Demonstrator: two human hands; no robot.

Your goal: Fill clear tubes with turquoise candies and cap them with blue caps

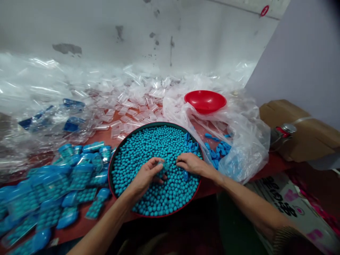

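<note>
A wide round tray (109,177) with a dark red rim is filled with turquoise beads (148,141). Over its middle, my left hand (145,174) is closed around a small clear plastic box (162,170), partly hidden by the fingers, with turquoise showing through it. Just to the right, my right hand (191,163) hovers low above the beads, fingertips pinched together; whatever they hold is hidden. Several blue caps (190,145) lie on the beads at the tray's right side, beyond this hand.
Filled bead boxes with blue lids (53,184) are heaped on the left. Clear boxes (135,113) lie scattered behind the tray. To the right, a red bowl (205,101) sits on a plastic bag (239,141) near loose blue caps (221,148). A cardboard box (300,131) stands at far right.
</note>
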